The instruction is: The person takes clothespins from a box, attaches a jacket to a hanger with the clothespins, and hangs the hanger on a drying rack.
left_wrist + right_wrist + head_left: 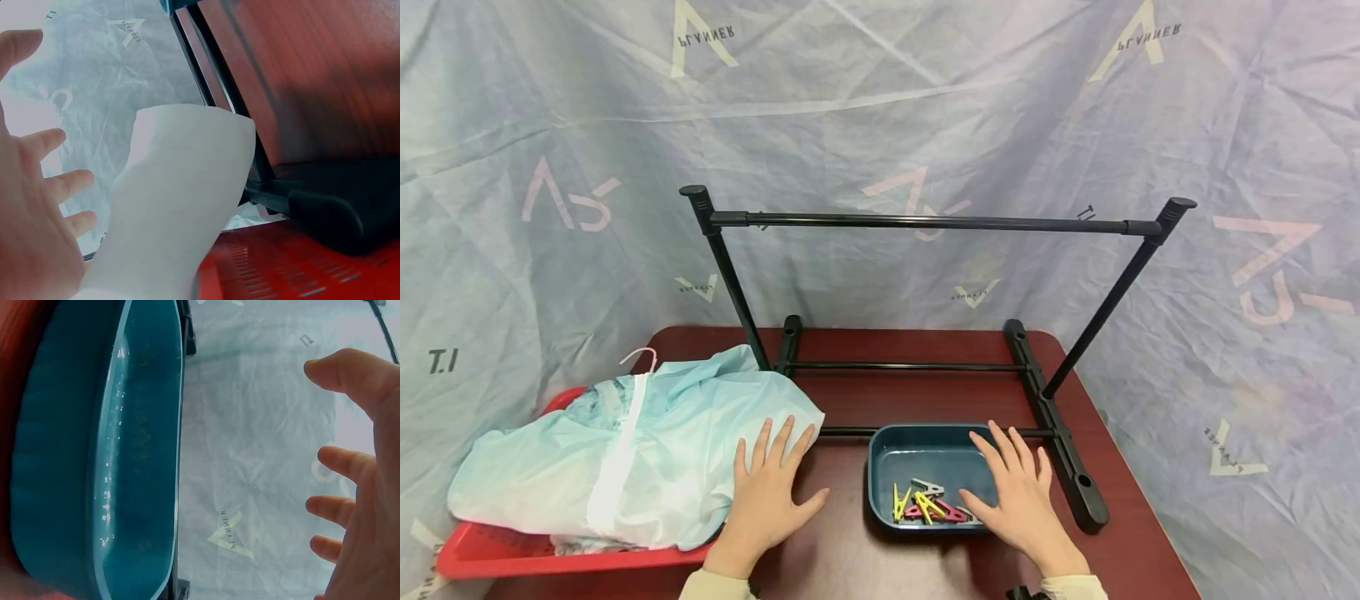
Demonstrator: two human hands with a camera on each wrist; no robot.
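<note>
Both hands are spread wide, holding nothing. The left hand (769, 504) overlaps the pale-blue garment (688, 450) on the red basket (561, 563), lower left; contact undetermined. The right hand (1026, 500) overlaps the blue tray (925, 458) of clips (929, 505), lower centre.

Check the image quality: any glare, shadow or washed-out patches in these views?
Head: fairly evenly lit, soft shadow beside the blue tray; left wrist: the garment nearly featureless, dark shadow across the tabletop; right wrist: glints speckle the blue tray's inner wall, and the printed backdrop washes out toward upper right.
</note>
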